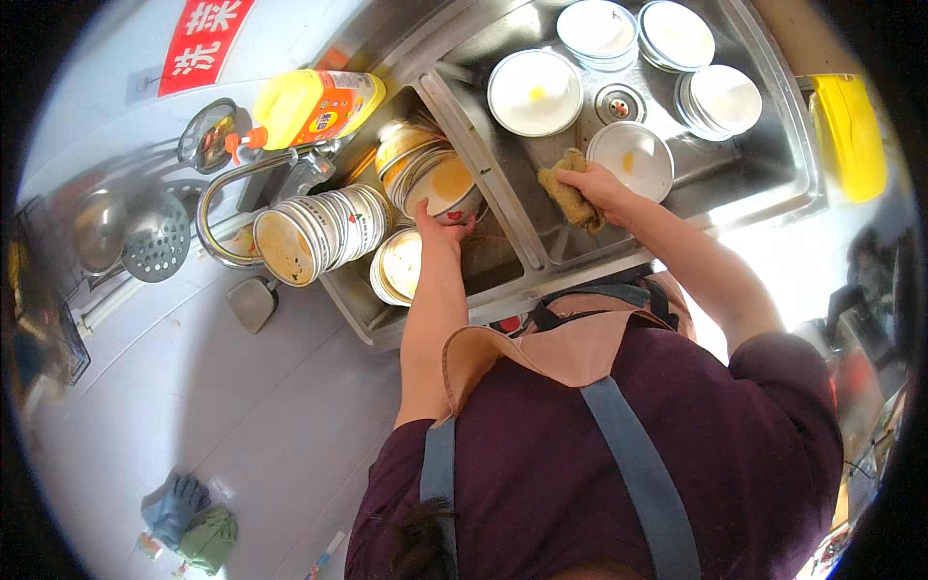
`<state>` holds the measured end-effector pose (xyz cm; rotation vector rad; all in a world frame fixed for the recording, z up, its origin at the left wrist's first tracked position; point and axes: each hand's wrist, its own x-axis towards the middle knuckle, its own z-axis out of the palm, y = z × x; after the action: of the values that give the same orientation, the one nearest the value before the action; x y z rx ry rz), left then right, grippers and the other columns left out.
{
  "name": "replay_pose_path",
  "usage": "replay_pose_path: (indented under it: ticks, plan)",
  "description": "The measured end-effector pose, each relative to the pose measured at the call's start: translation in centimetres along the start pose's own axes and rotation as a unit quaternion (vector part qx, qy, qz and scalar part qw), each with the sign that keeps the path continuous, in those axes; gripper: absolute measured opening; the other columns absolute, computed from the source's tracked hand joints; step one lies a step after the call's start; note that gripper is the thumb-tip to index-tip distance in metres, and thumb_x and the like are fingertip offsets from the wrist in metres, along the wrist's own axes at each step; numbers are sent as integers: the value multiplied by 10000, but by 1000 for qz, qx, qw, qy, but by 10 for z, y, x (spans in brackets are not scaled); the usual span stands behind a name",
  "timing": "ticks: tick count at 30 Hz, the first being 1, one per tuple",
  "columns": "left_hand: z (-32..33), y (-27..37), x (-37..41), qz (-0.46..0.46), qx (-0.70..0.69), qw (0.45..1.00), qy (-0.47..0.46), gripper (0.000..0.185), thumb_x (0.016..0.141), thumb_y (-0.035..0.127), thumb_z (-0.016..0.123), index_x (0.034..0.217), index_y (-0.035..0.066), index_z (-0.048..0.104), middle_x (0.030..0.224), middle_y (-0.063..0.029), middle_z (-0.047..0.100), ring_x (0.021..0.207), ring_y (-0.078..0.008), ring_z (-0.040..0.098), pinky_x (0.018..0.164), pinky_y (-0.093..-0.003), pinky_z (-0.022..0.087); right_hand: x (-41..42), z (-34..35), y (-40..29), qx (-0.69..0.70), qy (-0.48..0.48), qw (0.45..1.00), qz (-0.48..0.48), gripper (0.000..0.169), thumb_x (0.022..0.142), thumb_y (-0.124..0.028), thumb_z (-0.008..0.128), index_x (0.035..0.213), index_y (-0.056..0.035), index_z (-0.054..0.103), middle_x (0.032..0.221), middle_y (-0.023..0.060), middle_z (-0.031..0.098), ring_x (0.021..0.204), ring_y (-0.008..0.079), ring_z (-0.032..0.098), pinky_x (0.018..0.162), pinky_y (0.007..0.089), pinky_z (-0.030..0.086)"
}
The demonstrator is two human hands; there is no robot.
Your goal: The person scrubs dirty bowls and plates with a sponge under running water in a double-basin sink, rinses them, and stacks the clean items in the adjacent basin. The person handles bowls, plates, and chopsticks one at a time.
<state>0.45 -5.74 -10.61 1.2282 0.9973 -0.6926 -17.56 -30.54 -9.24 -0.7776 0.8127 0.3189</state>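
In the left basin of a steel double sink, my left hand (pixel 444 225) grips the near rim of a bowl (pixel 446 185) with orange residue, which leans against a stack of soiled bowls. My right hand (pixel 594 188) holds a yellowish-brown cloth (pixel 569 192) over the right basin, beside a white bowl (pixel 631 161) with an orange spot inside. Farther back in that basin are another white bowl (pixel 535 93) and several stacks of white bowls (pixel 727 100) around the drain (pixel 620 104). A smaller bowl stack (pixel 399 267) stands left of my left wrist.
A steel divider (pixel 482 170) separates the basins. A tall sideways stack of soiled bowls (pixel 284 246) rests at the left rim by the curved faucet (pixel 205 217). Beyond are a yellow detergent bottle (pixel 319 109), a hanging skimmer (pixel 156 243) and a spatula (pixel 252 304). A yellow container (pixel 850 138) stands right.
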Motion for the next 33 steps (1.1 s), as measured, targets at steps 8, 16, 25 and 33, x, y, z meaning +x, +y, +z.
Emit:
replay_pose_path:
  ticks: [8,16,25,33]
  plan:
    - [-5,8,3,2,-7,1000,-16,615,767,538,512,1255,181,400,1255,-114,423,1070,-311,416,749,-475,352,9,-7,-16,-294,-54,947,-118,303,815,-76,477,1094,32,522,958,132,608,891,244,586,788,374,456]
    - [15,21,-20,-31,-9,999,3,622,700,407,571,1265,192,420,1302,-111,424,1179,-353,395,890,-605,287,-19,11,-52,-651,71,703,-278,216,814,-39,469,1010,-15,556,1023,205,578,977,357,581,814,421,479]
    - [-58,42,-57,143,34,989,14,739,691,209,669,1275,121,225,1123,-141,459,1003,-316,494,764,-523,432,-43,110,-113,-653,-16,633,-415,217,791,-86,603,1003,-46,585,956,126,543,929,336,544,805,394,446]
    - [-107,46,-76,382,34,923,-4,624,687,34,634,1239,98,351,1147,-152,458,961,-237,533,756,-363,492,-47,269,-117,-760,-246,509,-321,305,773,-23,569,1077,-23,574,1058,155,528,1038,330,520,855,368,433]
